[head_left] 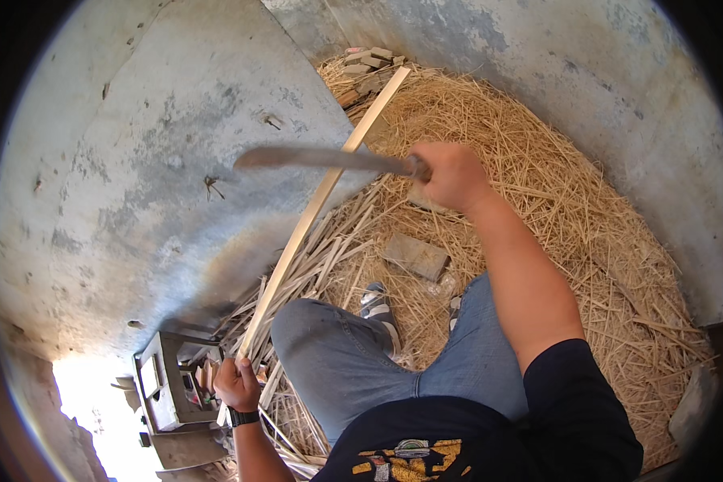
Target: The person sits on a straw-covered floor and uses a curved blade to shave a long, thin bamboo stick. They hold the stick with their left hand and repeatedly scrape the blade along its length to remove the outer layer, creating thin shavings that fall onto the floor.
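Note:
My left hand [238,384] is closed round the lower end of a long, pale bamboo strip [304,227], which slants up and away to the right. In my right hand [451,176], held out ahead at the end of a stretched arm, is the handle of a large knife [317,157]. Its long, dark blade points left and crosses over the strip in this view; whether the two touch, I cannot tell. The blade is slightly blurred. Most of the knife's handle is hidden inside my fist.
Straw-like shavings [554,209] cover the floor, with split strips [329,249] heaped along the left wall [177,136]. A brick-like block [416,256] lies before my feet, and more bricks [369,61] sit in the far corner. A wooden cabinet [173,381] stands at lower left.

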{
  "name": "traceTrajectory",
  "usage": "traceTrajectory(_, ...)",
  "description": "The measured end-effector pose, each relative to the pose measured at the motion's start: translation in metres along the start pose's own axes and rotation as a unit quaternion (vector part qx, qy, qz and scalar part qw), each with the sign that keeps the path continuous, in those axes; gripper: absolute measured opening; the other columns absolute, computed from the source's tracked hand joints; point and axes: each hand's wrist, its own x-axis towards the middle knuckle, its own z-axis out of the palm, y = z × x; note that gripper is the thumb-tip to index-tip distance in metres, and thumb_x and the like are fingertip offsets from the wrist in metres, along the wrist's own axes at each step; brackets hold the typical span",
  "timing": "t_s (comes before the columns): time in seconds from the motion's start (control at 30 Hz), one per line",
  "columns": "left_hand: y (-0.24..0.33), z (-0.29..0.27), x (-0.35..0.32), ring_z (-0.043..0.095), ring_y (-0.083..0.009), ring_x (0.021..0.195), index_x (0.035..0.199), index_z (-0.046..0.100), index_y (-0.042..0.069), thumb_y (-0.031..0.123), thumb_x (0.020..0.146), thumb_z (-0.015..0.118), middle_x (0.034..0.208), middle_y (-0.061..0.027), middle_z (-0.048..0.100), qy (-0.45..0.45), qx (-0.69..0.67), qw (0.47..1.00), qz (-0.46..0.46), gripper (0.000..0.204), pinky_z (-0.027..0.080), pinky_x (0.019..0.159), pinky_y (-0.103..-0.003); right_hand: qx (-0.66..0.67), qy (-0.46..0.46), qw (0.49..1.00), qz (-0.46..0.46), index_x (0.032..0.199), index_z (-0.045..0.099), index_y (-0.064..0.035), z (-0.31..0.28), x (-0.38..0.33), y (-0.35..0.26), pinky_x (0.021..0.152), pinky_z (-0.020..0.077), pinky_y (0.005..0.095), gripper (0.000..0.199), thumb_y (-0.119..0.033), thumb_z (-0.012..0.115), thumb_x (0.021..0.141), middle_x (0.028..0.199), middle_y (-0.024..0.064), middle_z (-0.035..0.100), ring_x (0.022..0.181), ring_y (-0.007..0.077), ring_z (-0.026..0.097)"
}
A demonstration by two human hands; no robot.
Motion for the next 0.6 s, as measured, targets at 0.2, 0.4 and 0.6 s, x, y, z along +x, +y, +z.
traceTrajectory(0.2,-0.005,-0.012,0.008,0.051,-0.0393,0.054,0.07,0.051,0.004,0.052,0.103,0.056,0.06,-0.0179,0.049,0.003,0.046,0.999,-0.004,0.059,0.037,0.052,-0.047,-0.03,-0.029,0.99,-0.137,0.089,0.068,-0.0137,0.031,-0.005,-0.029,0.066,0.0555,0.0439,0.022,-0.014,0.076,0.068,0.077,0.0084,0.069,0.073,0.0304,0.07)
traceTrajectory(0.4,-0.019,-0.034,0.01,0.053,-0.0418,0.055,0.073,0.054,0.005,0.051,0.102,0.059,0.061,-0.0175,0.051,0.009,0.103,0.994,0.027,0.055,0.039,0.051,-0.048,-0.046,-0.038,0.987,0.151,0.102,0.068,-0.0119,0.016,0.0,-0.004,0.069,0.0558,0.0463,0.025,-0.019,0.076,0.079,0.084,0.013,0.072,0.079,0.033,0.071)
traceTrajectory(0.6,-0.013,-0.033,0.015,0.058,-0.0429,0.063,0.079,0.056,0.005,0.042,0.094,0.072,0.07,-0.0186,0.057,-0.015,0.125,0.992,0.026,0.043,0.043,0.055,-0.051,-0.027,-0.037,0.97,0.24,0.111,0.069,-0.011,0.016,0.0,0.008,0.073,0.0552,0.0459,0.032,-0.032,0.076,0.088,0.087,0.0136,0.073,0.083,0.0324,0.072)
